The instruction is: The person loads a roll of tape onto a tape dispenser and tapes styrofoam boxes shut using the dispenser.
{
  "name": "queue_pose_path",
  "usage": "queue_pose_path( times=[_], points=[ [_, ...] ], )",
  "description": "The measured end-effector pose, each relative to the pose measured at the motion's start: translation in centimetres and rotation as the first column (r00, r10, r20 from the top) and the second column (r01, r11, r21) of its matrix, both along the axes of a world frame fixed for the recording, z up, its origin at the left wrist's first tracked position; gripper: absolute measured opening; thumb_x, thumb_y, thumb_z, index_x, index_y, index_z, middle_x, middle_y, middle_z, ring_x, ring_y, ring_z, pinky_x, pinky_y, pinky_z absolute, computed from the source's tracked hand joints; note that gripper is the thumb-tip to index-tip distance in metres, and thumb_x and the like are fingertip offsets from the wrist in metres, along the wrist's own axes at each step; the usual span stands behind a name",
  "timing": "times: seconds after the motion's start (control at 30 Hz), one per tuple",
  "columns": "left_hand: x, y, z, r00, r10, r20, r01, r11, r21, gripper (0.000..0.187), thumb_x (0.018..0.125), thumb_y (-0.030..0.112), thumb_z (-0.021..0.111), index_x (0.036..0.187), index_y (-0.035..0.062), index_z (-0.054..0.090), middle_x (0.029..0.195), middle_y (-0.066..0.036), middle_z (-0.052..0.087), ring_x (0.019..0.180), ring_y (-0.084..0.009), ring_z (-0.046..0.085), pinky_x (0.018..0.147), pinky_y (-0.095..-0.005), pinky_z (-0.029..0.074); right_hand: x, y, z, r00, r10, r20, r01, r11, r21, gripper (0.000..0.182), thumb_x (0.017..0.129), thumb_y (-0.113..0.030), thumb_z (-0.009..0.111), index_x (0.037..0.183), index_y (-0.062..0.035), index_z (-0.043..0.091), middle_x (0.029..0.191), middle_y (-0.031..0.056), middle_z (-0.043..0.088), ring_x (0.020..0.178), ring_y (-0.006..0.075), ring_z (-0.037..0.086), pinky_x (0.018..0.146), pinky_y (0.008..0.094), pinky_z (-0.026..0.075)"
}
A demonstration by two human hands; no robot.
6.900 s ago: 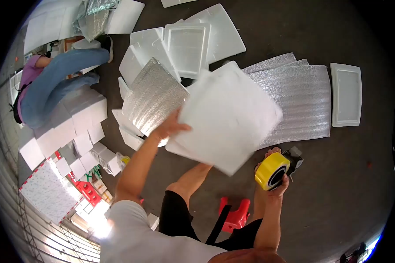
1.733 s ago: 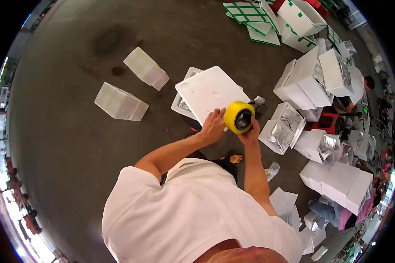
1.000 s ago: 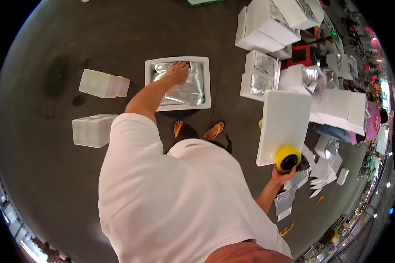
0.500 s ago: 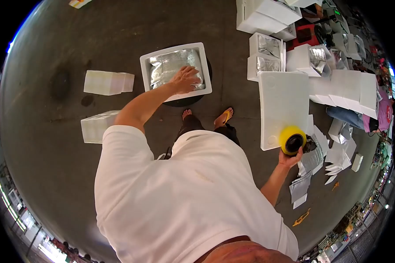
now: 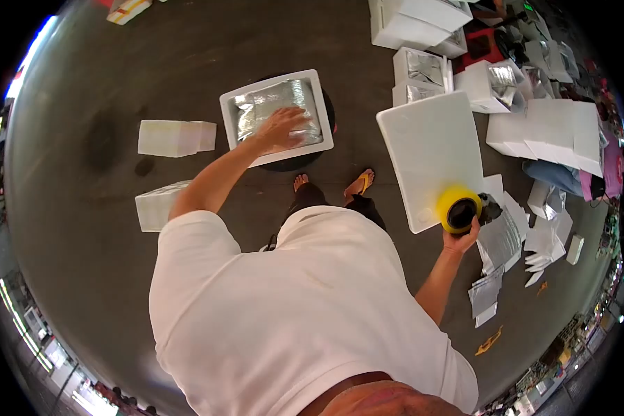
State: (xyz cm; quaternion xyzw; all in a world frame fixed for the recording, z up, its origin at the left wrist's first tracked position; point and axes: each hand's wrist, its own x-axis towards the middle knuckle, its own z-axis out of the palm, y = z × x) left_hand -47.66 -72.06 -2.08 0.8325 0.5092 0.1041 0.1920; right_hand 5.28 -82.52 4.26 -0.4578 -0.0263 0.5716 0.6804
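Note:
A white foam box (image 5: 224, 114) stands on a dark round support (image 5: 291, 163) in front of my feet, with a silvery foil bag (image 5: 256, 111) filling it. My left hand (image 5: 283, 130) lies flat over the foil, fingers stretched out. Off to the right, my right hand (image 5: 462, 238) grips a yellow roll of tape (image 5: 445, 208) with a dark core. A white foam lid (image 5: 433, 149) extends from behind the roll, tilted, its lower corner by the roll. Whether my fingers also clasp the lid is hidden.
White blocks or boxes (image 5: 170, 138) lie on the floor at the left. Foil-lined foam boxes (image 5: 423, 67) are stacked at upper right. Foil sheets (image 5: 503, 243) lie right of my right hand. A person in pink (image 5: 612, 163) is at the far right.
The foam lid has swung left and tilted, its upper end toward the box. My left hand has shifted slightly left across the foil bag. The tape roll stays in my right hand.

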Motion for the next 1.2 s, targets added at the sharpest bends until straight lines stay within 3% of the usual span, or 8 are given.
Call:
queue_pose_path(
  times=[0.1,0.17,0.3,0.43,0.73,0.83,0.93,1.2],
  points=[
    [0.0,-0.5,2.2,0.795,0.489,0.36,-0.385,0.865,-0.323,0.054,0.088,0.04,0.064,0.133,0.011,0.053,0.126,-0.019,0.058,0.117,-0.0349,0.055,0.1,-0.0461,0.044,-1.7,3.4,-1.3,0.984,0.178,0.021,-0.179,0.984,0.019,0.047,0.081,-0.025,0.064,0.122,-0.0033,0.056,0.121,0.0118,0.06,0.112,0.0294,0.059,0.093,0.0459,0.05],
    [-0.2,-1.3,2.6,0.195,0.796,0.573,-0.09,0.597,-0.797,0.059,0.09,0.045,0.061,0.137,0.0099,0.049,0.128,-0.018,0.057,0.113,-0.0312,0.059,0.095,-0.0445,0.047,-3.7,6.5,-1.9,0.914,0.403,0.046,-0.404,0.915,0.003,0.044,0.081,-0.021,0.064,0.121,-0.0026,0.058,0.118,0.011,0.063,0.11,0.0286,0.061,0.094,0.0436,0.051],
    [0.8,-6.3,4.2,0.439,0.642,0.629,-0.261,0.761,-0.594,0.065,0.085,0.034,0.073,0.138,0.0068,0.045,0.115,-0.01,0.062,0.104,-0.0186,0.06,0.089,-0.0366,0.048,-13.0,12.7,-0.8,0.683,0.701,0.207,-0.692,0.711,-0.123,0.037,0.084,-0.016,0.065,0.117,0.0,0.059,0.111,0.0095,0.065,0.103,0.0236,0.063,0.089,0.0363,0.051],
    [-5.3,-7.4,3.9,-0.083,0.791,0.606,-0.411,0.527,-0.744,0.052,0.082,0.021,0.077,0.122,0.0011,0.052,0.106,-0.01,0.065,0.09,-0.018,0.065,0.074,-0.0327,0.055,-22.9,19.1,-1.9,0.505,0.837,0.208,-0.85,0.525,-0.047,0.029,0.085,-0.017,0.066,0.11,-0.0028,0.062,0.102,0.0056,0.066,0.094,0.0174,0.064,0.077,0.0328,0.052],
    [-11.2,-8.0,-4.1,-0.022,0.821,0.57,-0.48,0.491,-0.727,0.045,0.085,0.029,0.073,0.115,-0.001,0.058,0.098,-0.01,0.067,0.082,-0.018,0.064,0.072,-0.0323,0.052,-32.5,17.1,-6.3,0.481,0.842,0.244,-0.842,0.521,-0.14,0.032,0.082,-0.019,0.07,0.109,-0.0031,0.06,0.1,0.0068,0.064,0.093,0.0169,0.062,0.082,0.0315,0.049],
    [-11.6,-8.4,-8.5,0.235,0.805,0.545,-0.67,0.54,-0.509,0.045,0.086,0.03,0.073,0.114,-0.0027,0.059,0.097,-0.01,0.067,0.084,-0.0195,0.064,0.076,-0.0322,0.051,-33.7,16.3,-8.2,0.486,0.85,0.202,-0.847,0.515,-0.13,0.034,0.081,-0.02,0.072,0.108,-0.003,0.06,0.1,0.0066,0.064,0.092,0.0167,0.061,0.082,0.0304,0.048],
    [-10.2,-9.1,-8.9,0.015,0.744,0.668,-0.672,0.502,-0.544,0.057,0.087,0.03,0.071,0.126,-0.0042,0.049,0.11,-0.015,0.063,0.098,-0.0224,0.061,0.084,-0.0326,0.049,-35.4,16.0,-9.0,0.436,0.833,0.34,-0.838,0.514,-0.185,0.04,0.078,-0.022,0.074,0.109,-0.0022,0.058,0.099,0.006,0.063,0.091,0.0153,0.059,0.082,0.0289,0.047],
    [-10.1,-9.4,-11.2,0.083,0.786,0.612,-0.656,0.506,-0.56,0.064,0.089,0.031,0.069,0.135,-0.0027,0.04,0.125,-0.017,0.054,0.112,-0.0226,0.054,0.095,-0.0334,0.044,-34.2,14.8,-11.3,0.574,0.759,0.307,-0.759,0.634,-0.148,0.041,0.077,-0.019,0.075,0.11,-0.0019,0.058,0.097,0.005,0.062,0.091,0.0153,0.059,0.081,0.0286,0.047]
  ],
)
